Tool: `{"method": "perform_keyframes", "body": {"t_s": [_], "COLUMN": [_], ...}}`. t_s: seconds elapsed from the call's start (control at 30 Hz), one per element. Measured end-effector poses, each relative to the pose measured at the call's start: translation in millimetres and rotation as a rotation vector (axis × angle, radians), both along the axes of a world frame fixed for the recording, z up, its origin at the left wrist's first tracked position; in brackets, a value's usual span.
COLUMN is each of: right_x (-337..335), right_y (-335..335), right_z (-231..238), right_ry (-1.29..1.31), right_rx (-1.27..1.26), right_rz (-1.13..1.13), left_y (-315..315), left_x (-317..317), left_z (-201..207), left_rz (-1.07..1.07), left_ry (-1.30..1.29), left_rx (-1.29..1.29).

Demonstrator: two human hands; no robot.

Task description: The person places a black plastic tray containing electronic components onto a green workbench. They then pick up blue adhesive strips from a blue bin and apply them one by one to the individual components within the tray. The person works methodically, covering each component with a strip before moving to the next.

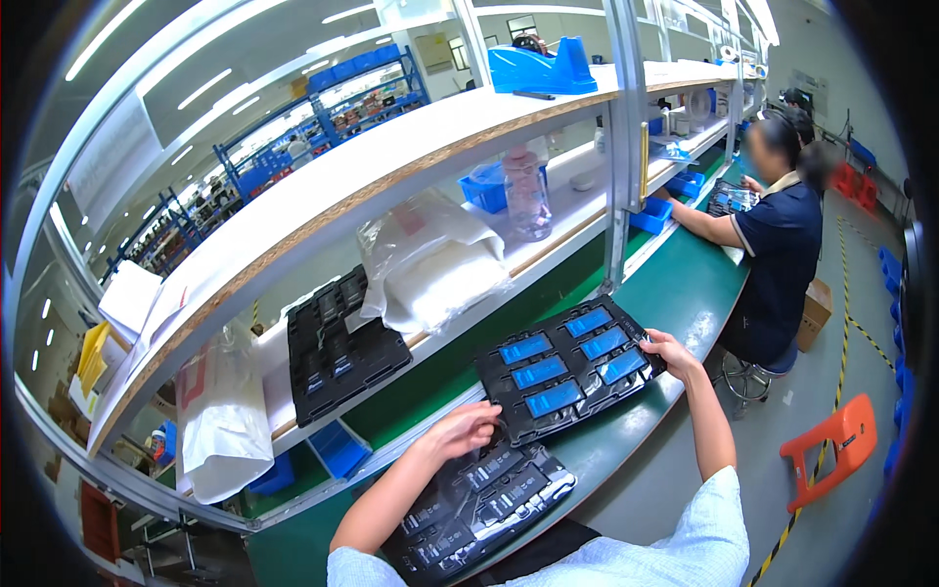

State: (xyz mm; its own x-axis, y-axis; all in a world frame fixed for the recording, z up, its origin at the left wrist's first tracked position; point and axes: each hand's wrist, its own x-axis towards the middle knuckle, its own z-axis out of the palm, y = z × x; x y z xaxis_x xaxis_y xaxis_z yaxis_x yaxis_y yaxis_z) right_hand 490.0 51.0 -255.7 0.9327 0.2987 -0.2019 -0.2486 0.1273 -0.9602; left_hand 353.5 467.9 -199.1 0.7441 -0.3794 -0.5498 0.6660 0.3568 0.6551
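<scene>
A black plastic tray (599, 401) slants over the green bench, with several flat blue rectangular pieces (538, 370) lying in its pockets. My right hand (671, 354) is closed on its right edge, thumb on top. At the tray's near left corner, my left hand (468, 428) has its fingers curled against the edge. A second black tray (509, 528) lies below and to the left, partly covered by my left forearm. Flat black pieces (489, 472) with pale print sit in this lower tray.
Another black tray (342, 386) lies on the shelf beside a white plastic bag (435, 279). A clear bottle (528, 196) and blue bin (482, 188) stand behind. A blue tape dispenser (544, 67) tops the rack. A co-worker (782, 225) sits right, near an orange stool (831, 445).
</scene>
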Motion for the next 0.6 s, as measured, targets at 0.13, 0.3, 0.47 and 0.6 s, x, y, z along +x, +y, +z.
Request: {"method": "perform_keyframes", "body": {"t_s": [0.13,0.3,0.47,0.6], "right_x": [30.4,45.0,68.6,66.7], "right_y": [-32.4,-47.1,-54.3,-53.8], "right_z": [-18.2,-31.1,-55.8,-76.4], "right_ry": [-0.060,-0.071,-0.243,-0.448], "right_rx": [-0.258,-0.425,-0.802,-1.033], "right_rz": [-0.027,-0.145,-0.190,-0.398], "left_y": [-30.3,-60.0,-78.0,-102.1], "left_x": [49.6,76.1,83.6,68.4], "left_z": [-16.6,-30.4,-53.9,-46.9], "left_rz": [-0.041,-0.170,-0.207,-0.075], "left_ry": [0.050,0.096,0.099,-0.010], "left_rx": [0.032,0.187,0.257,0.365]}}
